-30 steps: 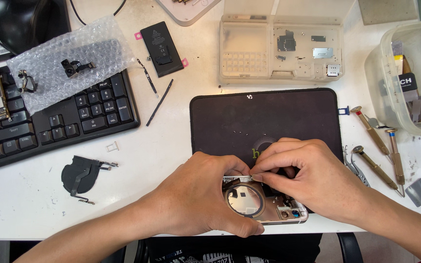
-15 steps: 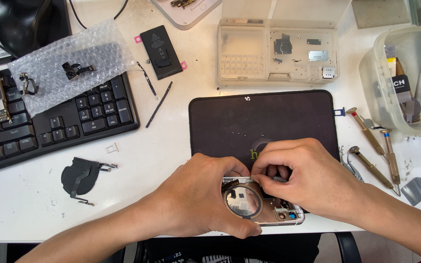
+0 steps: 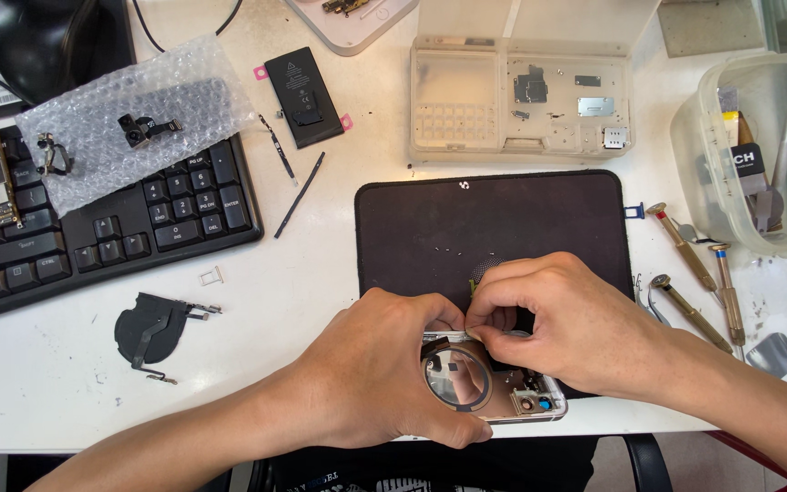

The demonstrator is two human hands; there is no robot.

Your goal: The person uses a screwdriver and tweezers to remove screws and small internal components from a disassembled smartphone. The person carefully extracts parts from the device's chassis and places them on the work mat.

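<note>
1. The left hand [image 3: 371, 369] clamps the silver, opened phone housing with its round ring [image 3: 494, 387], now turned slightly, at the dark rubber mat's [image 3: 494, 219] near edge on the white bench [image 3: 257, 301].
2. The right hand [image 3: 562, 319] has closed in; its fingertips [image 3: 485, 319] pinch something, probably a small part.

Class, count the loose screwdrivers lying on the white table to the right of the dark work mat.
3: the wooden-handled screwdriver beside the mat's edge, the brass-handled screwdriver farther right, and the lower metal screwdriver. Others may sit hidden inside the clear plastic tub.
</note>
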